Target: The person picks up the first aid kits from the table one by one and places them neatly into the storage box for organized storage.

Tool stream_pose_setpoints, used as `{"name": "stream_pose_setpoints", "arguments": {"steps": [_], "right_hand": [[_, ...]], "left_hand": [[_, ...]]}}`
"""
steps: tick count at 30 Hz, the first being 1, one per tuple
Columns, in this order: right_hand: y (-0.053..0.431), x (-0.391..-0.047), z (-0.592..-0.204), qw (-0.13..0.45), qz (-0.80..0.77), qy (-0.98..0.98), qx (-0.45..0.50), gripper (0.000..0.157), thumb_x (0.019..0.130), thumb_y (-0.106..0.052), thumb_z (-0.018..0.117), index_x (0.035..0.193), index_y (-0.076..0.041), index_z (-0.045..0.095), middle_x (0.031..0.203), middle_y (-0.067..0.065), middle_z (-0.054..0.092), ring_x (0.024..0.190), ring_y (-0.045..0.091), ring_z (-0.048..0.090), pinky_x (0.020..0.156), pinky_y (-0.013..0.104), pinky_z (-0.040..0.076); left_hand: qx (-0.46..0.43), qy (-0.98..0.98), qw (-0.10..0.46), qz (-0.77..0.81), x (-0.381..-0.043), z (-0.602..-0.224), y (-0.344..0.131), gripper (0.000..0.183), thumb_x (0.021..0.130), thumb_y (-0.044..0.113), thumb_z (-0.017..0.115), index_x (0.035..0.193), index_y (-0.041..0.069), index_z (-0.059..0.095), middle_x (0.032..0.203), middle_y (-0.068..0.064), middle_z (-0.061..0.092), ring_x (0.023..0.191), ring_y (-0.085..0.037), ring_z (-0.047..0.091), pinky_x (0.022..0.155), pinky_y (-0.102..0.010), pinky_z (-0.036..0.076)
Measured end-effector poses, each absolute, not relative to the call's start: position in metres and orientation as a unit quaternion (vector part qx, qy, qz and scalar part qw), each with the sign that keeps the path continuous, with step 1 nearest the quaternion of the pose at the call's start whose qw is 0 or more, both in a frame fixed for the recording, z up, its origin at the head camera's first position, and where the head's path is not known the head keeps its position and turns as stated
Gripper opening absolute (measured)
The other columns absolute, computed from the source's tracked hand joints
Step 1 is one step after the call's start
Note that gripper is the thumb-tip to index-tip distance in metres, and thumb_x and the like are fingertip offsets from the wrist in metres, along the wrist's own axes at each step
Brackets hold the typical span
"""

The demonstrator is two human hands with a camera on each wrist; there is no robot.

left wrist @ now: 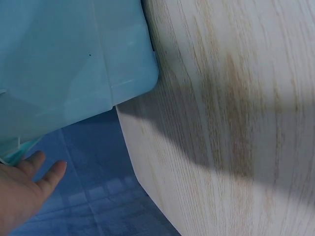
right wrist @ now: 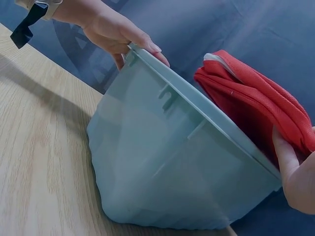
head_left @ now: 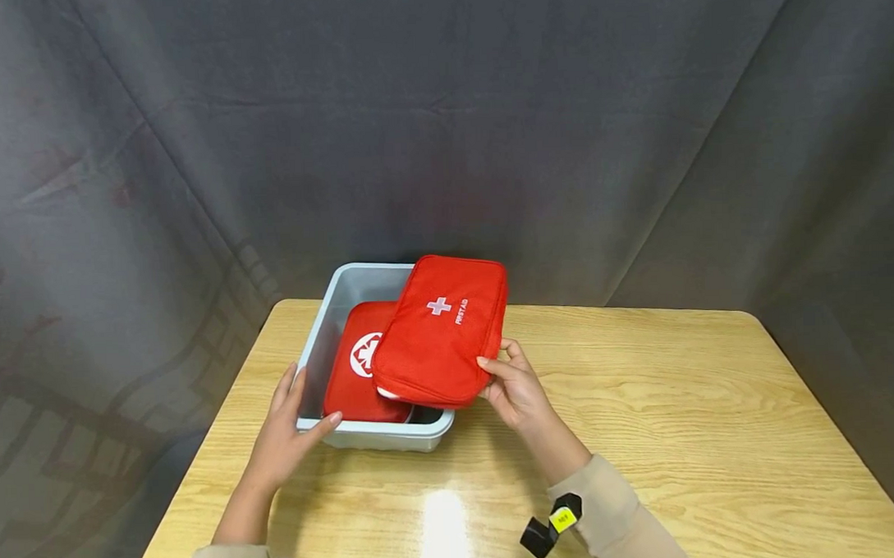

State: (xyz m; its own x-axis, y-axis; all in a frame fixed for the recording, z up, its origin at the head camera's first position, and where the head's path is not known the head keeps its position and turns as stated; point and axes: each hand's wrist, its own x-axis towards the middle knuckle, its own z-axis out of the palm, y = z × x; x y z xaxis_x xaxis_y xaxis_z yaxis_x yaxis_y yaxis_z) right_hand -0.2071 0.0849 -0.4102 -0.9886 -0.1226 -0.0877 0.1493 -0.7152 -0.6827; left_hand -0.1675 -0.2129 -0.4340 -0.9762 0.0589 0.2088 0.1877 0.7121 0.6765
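Observation:
In my right hand (head_left: 516, 387) is a red first aid bag (head_left: 441, 332) with a pale cross and "FIRST AID" lettering; the thumb lies on its front and the fingers go behind its right edge. The bag is tilted over the right side of a grey plastic bin (head_left: 378, 429). Inside the bin lies a second red first aid bag (head_left: 350, 381) with a round white cross emblem, partly covered by the held one. My left hand (head_left: 282, 437) rests at the bin's near left corner, thumb over the front rim and fingers extended along the left side (left wrist: 51, 177).
The bin stands on a wooden table (head_left: 643, 403), towards its left end. Behind the table hangs a dark grey curtain (head_left: 442, 148). A black device with a yellow label (head_left: 562, 518) is strapped at my right wrist.

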Motion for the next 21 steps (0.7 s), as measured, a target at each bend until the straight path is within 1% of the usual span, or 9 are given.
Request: {"name": "stream_pose_setpoints", "arguments": {"steps": [3, 12, 21], "right_hand": [[0.082, -0.209, -0.409, 0.072, -0.925, 0.372, 0.018, 0.031, 0.081, 0.016, 0.036, 0.09, -0.014, 0.04, 0.09, 0.004, 0.056, 0.073, 0.017, 0.058, 0.054, 0.031, 0.048], [0.075, -0.21, -0.408, 0.079, -0.921, 0.38, 0.02, 0.03, 0.081, 0.015, 0.037, 0.091, -0.013, 0.04, 0.093, 0.004, 0.055, 0.076, 0.018, 0.058, 0.056, 0.032, 0.048], [0.065, -0.211, -0.406, 0.083, -0.925, 0.371, 0.02, 0.031, 0.081, 0.015, 0.036, 0.088, -0.014, 0.041, 0.082, 0.004, 0.058, 0.069, 0.017, 0.058, 0.051, 0.03, 0.046]], "left_hand": [[-0.066, -0.922, 0.085, -0.373, -0.167, -0.434, -0.213, 0.084, 0.075, 0.036, 0.064, 0.135, -0.002, 0.019, 0.141, -0.014, 0.01, 0.121, -0.038, 0.021, 0.088, -0.057, 0.026], [-0.068, -0.921, 0.089, -0.373, -0.167, -0.435, -0.215, 0.084, 0.075, 0.035, 0.064, 0.136, -0.002, 0.019, 0.141, -0.013, 0.01, 0.121, -0.038, 0.021, 0.088, -0.058, 0.026], [-0.069, -0.92, 0.094, -0.375, -0.166, -0.435, -0.216, 0.084, 0.075, 0.034, 0.065, 0.135, -0.003, 0.02, 0.141, -0.014, 0.011, 0.121, -0.039, 0.022, 0.089, -0.057, 0.025]]}}
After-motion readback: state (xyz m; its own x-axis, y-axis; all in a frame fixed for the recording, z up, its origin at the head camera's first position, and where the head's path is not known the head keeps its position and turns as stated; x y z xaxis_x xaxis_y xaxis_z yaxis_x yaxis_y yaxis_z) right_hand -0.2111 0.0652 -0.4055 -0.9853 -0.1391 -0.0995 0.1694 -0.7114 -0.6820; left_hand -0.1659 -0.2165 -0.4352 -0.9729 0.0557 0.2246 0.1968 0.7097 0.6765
